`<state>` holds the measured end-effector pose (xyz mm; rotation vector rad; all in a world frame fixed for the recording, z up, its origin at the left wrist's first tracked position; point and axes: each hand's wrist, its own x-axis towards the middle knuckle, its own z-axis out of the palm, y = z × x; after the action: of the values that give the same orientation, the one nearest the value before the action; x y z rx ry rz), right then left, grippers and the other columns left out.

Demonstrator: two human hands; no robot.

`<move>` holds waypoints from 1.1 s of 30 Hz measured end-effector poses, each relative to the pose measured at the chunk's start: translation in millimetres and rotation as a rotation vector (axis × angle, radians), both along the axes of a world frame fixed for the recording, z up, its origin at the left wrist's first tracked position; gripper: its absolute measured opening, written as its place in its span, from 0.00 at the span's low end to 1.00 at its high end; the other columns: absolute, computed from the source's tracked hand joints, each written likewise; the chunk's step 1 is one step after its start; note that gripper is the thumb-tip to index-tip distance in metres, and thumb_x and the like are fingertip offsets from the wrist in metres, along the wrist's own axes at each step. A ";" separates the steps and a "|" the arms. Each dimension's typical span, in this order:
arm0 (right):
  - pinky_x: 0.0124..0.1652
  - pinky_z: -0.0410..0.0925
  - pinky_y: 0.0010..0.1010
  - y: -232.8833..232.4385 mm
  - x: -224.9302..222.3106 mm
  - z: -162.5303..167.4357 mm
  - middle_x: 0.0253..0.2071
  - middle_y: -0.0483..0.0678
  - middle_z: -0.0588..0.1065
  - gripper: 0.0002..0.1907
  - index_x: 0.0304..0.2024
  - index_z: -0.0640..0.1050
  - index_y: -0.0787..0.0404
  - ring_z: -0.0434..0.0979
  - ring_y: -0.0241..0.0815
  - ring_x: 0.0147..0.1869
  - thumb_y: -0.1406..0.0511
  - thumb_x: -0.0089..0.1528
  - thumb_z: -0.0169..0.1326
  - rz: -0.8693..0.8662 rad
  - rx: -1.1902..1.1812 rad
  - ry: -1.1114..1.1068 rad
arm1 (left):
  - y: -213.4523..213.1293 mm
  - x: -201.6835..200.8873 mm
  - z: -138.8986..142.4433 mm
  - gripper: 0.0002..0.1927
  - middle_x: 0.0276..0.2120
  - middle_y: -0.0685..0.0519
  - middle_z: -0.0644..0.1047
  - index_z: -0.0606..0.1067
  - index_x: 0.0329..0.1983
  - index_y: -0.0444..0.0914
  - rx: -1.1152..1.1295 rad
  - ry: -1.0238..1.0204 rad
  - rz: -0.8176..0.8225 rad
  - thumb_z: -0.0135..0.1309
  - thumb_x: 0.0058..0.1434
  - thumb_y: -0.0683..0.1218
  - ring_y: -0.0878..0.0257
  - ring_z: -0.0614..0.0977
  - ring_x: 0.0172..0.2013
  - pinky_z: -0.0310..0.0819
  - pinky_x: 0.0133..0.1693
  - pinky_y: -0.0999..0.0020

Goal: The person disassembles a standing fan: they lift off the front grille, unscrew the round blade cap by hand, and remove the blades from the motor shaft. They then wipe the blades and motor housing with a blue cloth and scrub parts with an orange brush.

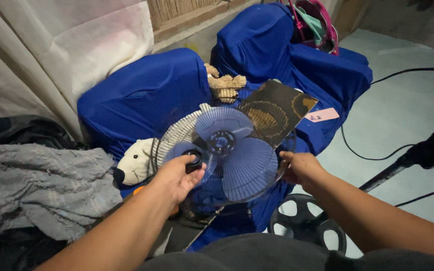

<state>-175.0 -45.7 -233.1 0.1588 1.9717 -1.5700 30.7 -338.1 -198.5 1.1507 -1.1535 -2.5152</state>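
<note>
**Hand positions on the fan assembly**

Our left hand point(177, 175) pinches a small black cap point(193, 159) between thumb and fingertips, just beside the blade hub. Our right hand point(300, 168) curls its fingers closed over the right edge of the blue fan blade point(237, 150), which sits centrally against the wire guard point(177, 134). Beyond lie a white plush toy point(135, 164), a dark patterned board point(277, 113) and blue-draped seating point(141, 100).
</note>
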 end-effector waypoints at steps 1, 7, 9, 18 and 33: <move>0.34 0.69 0.35 -1.5 0.6 1.7 0.30 0.51 0.77 0.17 0.34 0.76 0.61 0.78 0.46 0.31 0.54 0.66 0.53 0.020 -0.016 -0.072 | -3.1 -3.3 -4.8 0.11 0.35 0.42 0.80 0.73 0.46 0.30 0.011 -0.005 0.003 0.51 0.66 0.44 0.56 0.83 0.33 0.81 0.31 0.67; 0.45 0.70 0.40 7.8 13.7 28.4 0.41 0.50 0.76 0.18 0.42 0.77 0.57 0.77 0.45 0.43 0.51 0.68 0.46 0.153 0.002 -0.195 | -17.2 -33.7 -26.0 0.12 0.38 0.42 0.79 0.72 0.45 0.32 0.039 -0.033 -0.056 0.53 0.64 0.45 0.53 0.84 0.36 0.82 0.36 0.61; 0.48 0.70 0.43 17.2 20.7 36.7 0.44 0.50 0.77 0.16 0.43 0.75 0.56 0.78 0.45 0.46 0.52 0.68 0.47 0.116 -0.023 -0.216 | -19.7 -47.7 -32.0 0.12 0.39 0.44 0.77 0.72 0.45 0.34 0.038 -0.054 -0.084 0.53 0.63 0.45 0.52 0.84 0.37 0.81 0.37 0.59; 0.44 0.69 0.38 84.5 61.0 73.8 0.42 0.51 0.76 0.20 0.50 0.76 0.63 0.77 0.43 0.41 0.55 0.70 0.44 -0.066 -0.029 -0.277 | -14.2 -109.3 -41.2 0.15 0.42 0.47 0.78 0.72 0.51 0.39 -0.161 -0.182 -0.122 0.53 0.63 0.48 0.54 0.81 0.39 0.76 0.39 0.56; 0.41 0.69 0.35 132.0 99.7 76.7 0.37 0.50 0.78 0.19 0.47 0.77 0.64 0.77 0.42 0.38 0.56 0.70 0.45 -0.225 0.013 -0.321 | 18.7 -85.8 -54.5 0.32 0.48 0.38 0.75 0.70 0.60 0.31 -1.031 -0.221 0.049 0.63 0.52 0.45 0.47 0.77 0.47 0.71 0.48 0.56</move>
<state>-75.3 86.2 -156.4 0.6173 1.7582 -1.5558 -55.1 -319.5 -253.0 1.0797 -2.0414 -1.3544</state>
